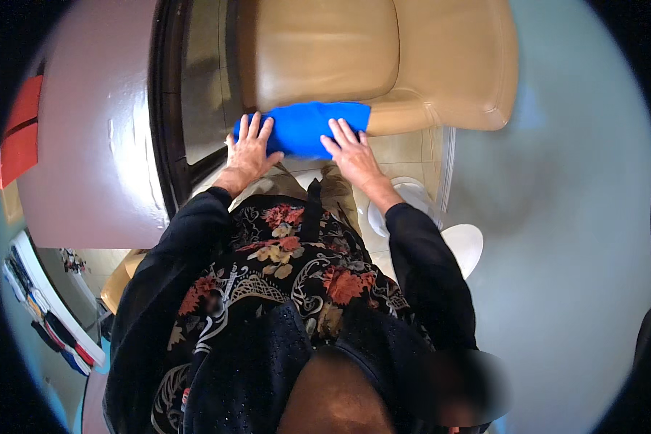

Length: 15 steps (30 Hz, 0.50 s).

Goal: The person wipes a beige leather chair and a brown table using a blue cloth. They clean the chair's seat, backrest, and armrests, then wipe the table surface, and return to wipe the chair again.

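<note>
A bright blue cloth (298, 130), apparently folded into a rectangle, lies over the arm of a tan leather seat in front of me. My left hand (251, 146) rests palm down on its left end, fingers spread. Farther along, my right hand (352, 154) lies on the right part of the cloth near its lower edge, thumb apart from the fingers. Both hands press from above and neither grips the fabric. The underside of the cloth is hidden.
The tan leather seat (325, 49) stands ahead, beside a pale wall (553, 217) on the right. At left is a glossy pinkish tabletop (92, 119) with a red object (21, 130). White rounded objects (463, 249) stand low at right. Folded clothes (59, 336) lie on a shelf.
</note>
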Tool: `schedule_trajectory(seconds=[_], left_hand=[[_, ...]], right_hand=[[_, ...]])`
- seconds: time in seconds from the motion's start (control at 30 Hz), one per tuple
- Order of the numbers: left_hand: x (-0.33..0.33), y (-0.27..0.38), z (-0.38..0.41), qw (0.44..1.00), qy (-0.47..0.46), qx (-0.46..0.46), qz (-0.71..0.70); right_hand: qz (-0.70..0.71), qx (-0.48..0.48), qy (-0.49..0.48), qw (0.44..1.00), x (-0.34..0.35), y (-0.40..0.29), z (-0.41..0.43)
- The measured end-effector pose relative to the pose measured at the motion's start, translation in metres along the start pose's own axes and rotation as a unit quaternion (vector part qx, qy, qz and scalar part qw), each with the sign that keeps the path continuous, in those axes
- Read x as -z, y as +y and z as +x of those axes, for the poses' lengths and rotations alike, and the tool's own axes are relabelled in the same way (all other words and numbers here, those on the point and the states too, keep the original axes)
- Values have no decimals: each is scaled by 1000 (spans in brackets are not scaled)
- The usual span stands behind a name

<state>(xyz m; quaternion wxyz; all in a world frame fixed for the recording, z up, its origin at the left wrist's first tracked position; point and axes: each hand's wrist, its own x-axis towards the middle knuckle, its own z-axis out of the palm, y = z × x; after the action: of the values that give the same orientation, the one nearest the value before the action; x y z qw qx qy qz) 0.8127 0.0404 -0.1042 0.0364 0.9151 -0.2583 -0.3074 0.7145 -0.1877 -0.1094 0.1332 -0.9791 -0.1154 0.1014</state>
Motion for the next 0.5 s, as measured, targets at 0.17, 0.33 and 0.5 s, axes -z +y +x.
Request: schedule_trajectory(seconds=[0.17, 0.33, 0.5], left_hand=[[-21, 27, -4, 994, 82, 78, 5], [-37, 60, 26, 981, 150, 123, 28], [-78, 135, 76, 974, 220, 55, 27]], right_hand=[[10, 43, 46, 998, -20, 10, -7], [61, 128, 81, 987, -35, 46, 20], [82, 177, 151, 969, -63, 119, 6]])
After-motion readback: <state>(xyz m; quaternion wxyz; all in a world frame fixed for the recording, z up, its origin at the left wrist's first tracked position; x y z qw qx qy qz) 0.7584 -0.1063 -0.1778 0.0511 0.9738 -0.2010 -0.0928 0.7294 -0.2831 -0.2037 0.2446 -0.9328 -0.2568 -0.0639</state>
